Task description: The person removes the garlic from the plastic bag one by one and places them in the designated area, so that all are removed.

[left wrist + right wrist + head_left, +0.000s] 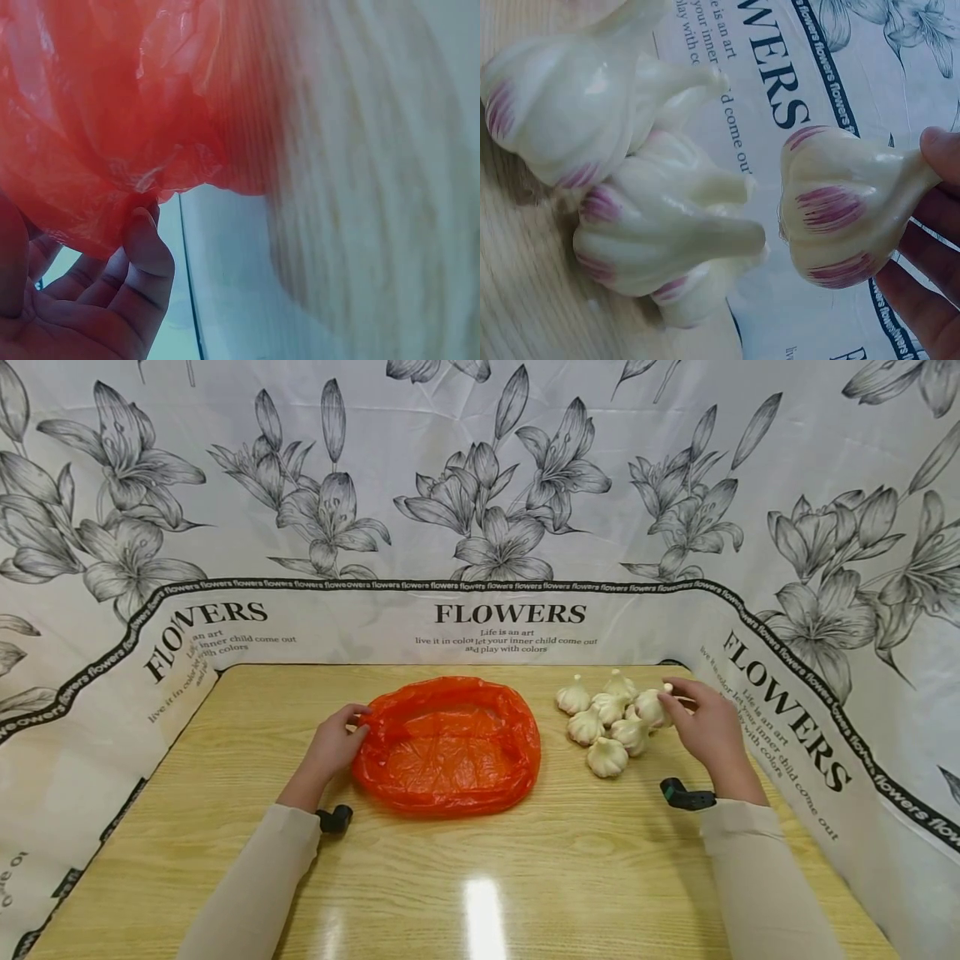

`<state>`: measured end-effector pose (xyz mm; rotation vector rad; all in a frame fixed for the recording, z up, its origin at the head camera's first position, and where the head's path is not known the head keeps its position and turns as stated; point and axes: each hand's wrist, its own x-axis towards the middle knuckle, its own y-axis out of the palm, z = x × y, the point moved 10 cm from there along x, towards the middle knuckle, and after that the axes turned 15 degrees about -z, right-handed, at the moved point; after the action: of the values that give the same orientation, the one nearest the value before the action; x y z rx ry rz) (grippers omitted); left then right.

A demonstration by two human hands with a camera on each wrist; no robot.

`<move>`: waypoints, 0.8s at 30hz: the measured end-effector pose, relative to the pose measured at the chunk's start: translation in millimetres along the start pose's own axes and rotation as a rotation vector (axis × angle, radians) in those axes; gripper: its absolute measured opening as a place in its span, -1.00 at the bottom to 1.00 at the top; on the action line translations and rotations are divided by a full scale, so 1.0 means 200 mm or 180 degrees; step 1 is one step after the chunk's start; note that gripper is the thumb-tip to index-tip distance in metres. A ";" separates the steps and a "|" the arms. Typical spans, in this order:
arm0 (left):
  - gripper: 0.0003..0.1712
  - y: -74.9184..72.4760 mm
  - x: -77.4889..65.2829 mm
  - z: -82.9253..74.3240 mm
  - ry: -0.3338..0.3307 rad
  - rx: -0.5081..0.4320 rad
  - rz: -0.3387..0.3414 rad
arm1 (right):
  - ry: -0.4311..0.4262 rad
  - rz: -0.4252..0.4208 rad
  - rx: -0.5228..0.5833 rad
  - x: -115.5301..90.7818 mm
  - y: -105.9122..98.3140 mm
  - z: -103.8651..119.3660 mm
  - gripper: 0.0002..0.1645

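Observation:
An open red plastic bag lies on the table with its rim rolled outward. My left hand is at the bag's left side; in the left wrist view, thumb and fingers pinch the edge of the thin plastic. To the right of the bag, several white garlic bulbs sit in a cluster. My right hand grips one garlic bulb by its stem. That bulb has purple streaks and is held apart from the others in the right wrist view. The bag's inside shows only red plastic.
A light wood-grain table carries everything. White floral cloth printed with "FLOWERS" stands behind and along both sides. Small black cameras are strapped at both wrists. One garlic bulb sits nearest the bag's right edge.

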<state>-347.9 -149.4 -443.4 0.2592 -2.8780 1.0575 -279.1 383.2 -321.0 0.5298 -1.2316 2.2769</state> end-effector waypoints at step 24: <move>-0.61 -0.01 0.00 0.02 0.0060 0.0001 -0.0028 | 0.0492 -0.0122 0.0023 -0.03 0.00 -0.26 -0.35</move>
<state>-346.8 -152.3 -445.5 0.2602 -2.8573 1.0530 -279.6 425.6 -350.0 0.3690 -1.1287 2.2448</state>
